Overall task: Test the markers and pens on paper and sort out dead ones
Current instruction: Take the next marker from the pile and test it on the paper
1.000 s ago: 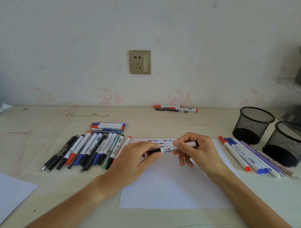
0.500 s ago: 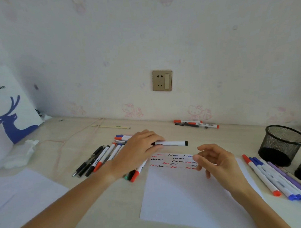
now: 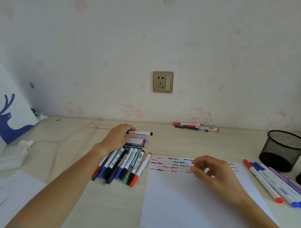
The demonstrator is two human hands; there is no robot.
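Note:
My left hand [image 3: 118, 138] holds a white marker with a black cap [image 3: 140, 133] level above a small stack of markers [image 3: 136, 142] at the back of the desk. Just in front of that stack lies a row of several markers and pens [image 3: 122, 165]. My right hand [image 3: 213, 172] hovers with loosely curled, empty fingers over the white test paper [image 3: 177, 199], whose top edge carries rows of red, black and blue squiggles. To the paper's right lies a second group of pens [image 3: 272, 182].
Two black mesh pen cups [image 3: 284, 148] stand at the right edge. A few markers [image 3: 196, 126] lie along the wall under a socket. A white bag with a blue deer [image 3: 5, 111], crumpled tissue and a loose sheet [image 3: 9, 192] sit at the left.
Both hands held the capped marker over the paper; my right hand let go, and my left hand carried the marker back and left above the stacked markers. The camera tilted up.

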